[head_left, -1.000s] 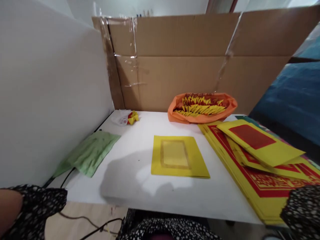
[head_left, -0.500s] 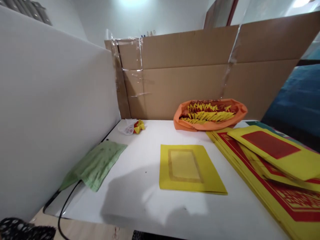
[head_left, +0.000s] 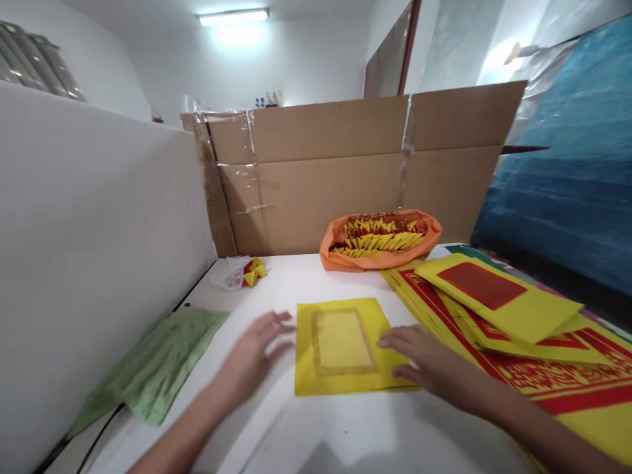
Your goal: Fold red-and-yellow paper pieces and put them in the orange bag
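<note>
Looking at left hand (head_left: pixel 254 353), kinda blurry, loosely spread beside yellow paper (head_left: pixel 342 339) on white tabletop (head_left: pixel 286 283), plus right hand (head_left: pixel 422 353), also spread, over right edge; orange bag (head_left: pixel 358 264) behind.

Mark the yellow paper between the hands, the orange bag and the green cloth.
Yellow paper (head_left: pixel 342 340): head view, on the pale panel at its middle.
Orange bag (head_left: pixel 351 264): head view, on its front wall.
Green cloth (head_left: pixel 157 361): head view, near the middle of its surface.

The left hand (head_left: pixel 253 352) and right hand (head_left: pixel 419 359) are held apart, fingers loosely curled and pointing inward.
</note>
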Motion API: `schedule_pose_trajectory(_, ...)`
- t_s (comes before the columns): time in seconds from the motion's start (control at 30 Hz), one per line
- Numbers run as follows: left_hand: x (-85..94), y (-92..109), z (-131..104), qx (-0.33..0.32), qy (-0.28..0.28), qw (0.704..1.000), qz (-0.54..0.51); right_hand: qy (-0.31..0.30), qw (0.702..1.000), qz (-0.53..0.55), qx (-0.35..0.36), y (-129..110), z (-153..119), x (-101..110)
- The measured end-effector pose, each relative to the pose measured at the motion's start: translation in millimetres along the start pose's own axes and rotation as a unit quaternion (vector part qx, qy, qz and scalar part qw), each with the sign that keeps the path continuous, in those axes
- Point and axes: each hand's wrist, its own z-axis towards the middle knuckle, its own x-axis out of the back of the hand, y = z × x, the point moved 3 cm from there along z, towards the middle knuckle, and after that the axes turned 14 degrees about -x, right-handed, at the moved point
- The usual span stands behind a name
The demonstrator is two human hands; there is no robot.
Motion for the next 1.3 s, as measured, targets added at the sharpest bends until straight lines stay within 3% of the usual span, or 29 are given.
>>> schedule_pose_trajectory(0.1, -50.3, 18, 6, -0.055, -0.117, 0.990, -0.059, -0.057, 0.998, 0.015, 0.013, 0, -4, -27)
schedule_pose_trajectory(0.17, -77.0, 27, 8, -0.064, -0.167, 0.980, -0.086, -0.064, 0.997, 0.038, -0.015, 4, -4, -40)
schedule_pose_trajectory(0.27, -93.4, 33, 13, -0.068, -0.193, 0.974, -0.096, -0.065, 0.995, 0.064, -0.046, 9, -1, -49)
schedule_pose_trajectory(0.57, -86.6, 35, 24, -0.067, -0.229, 0.967, -0.089, -0.053, 0.993, 0.095, -0.042, 14, 6, -48)
schedule_pose_trajectory(0.9, -84.8, 36, 29, -0.073, -0.217, 0.968, -0.105, -0.037, 0.992, 0.109, -0.050, 2, 7, -32)
schedule_pose_trajectory(1.03, -74.0, 30, 29, -0.010, -0.226, 0.968, -0.105, 0.002, 0.988, 0.116, -0.098, -3, 3, -18)
schedule_pose_trajectory(1.17, -60.8, 26, 31, 0.045, -0.273, 0.958, -0.072, -0.042, 0.979, 0.168, -0.111, -9, 6, -13)
schedule_pose_trajectory(1.23, -61.9, 26, 34, 0.049, -0.270, 0.961, -0.032, -0.019, 0.981, 0.159, -0.109, -9, 15, -17)
schedule_pose_trajectory(1.3, -68.9, 29, 40, 0.013, -0.229, 0.973, 0.011, 0.030, 0.985, 0.131, -0.111, -5, 28, -25)
